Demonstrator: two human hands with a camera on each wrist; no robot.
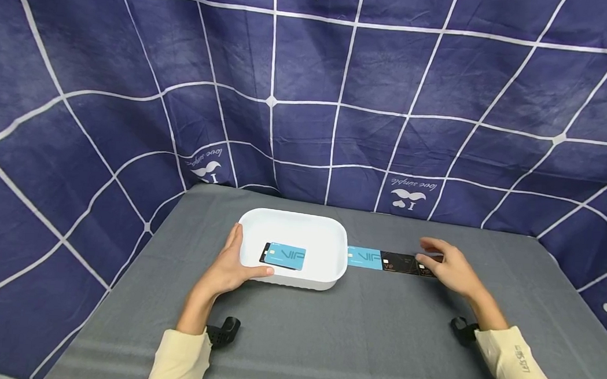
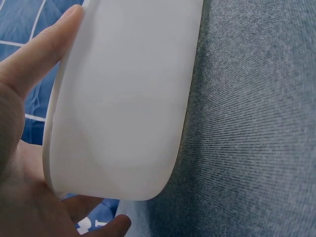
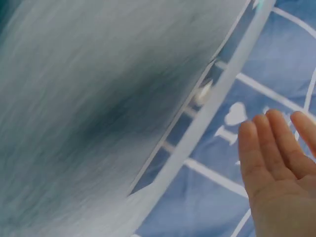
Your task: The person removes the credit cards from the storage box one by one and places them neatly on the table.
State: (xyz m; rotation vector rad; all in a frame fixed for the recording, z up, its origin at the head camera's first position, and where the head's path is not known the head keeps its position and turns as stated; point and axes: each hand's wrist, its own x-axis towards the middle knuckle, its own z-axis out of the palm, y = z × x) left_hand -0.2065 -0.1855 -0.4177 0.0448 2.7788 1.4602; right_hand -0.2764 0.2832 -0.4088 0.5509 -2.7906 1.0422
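My left hand [image 1: 227, 270] grips the left end of a white plastic tray [image 1: 325, 244], its thumb on the front rim and its fingers round the far side. Inside the tray, a blue VIP card [image 1: 289, 257] lies on top of a black card [image 1: 265, 253], which shows only along its edges. To the right of the tray, a blue VIP card [image 1: 365, 257] and a black VIP card [image 1: 400, 264] lie in a row. Over the row's right end is my right hand [image 1: 450, 269], partly covering another black card [image 1: 424, 271]. In the right wrist view its fingers [image 3: 269, 148] are extended, holding nothing.
A grey cloth [image 1: 357, 338] covers the table. Behind it and along the left side hangs a dark blue curtain [image 1: 307, 126] with white lines. Black wrist cameras sit on the left wrist [image 1: 224, 332] and right wrist [image 1: 463, 331].
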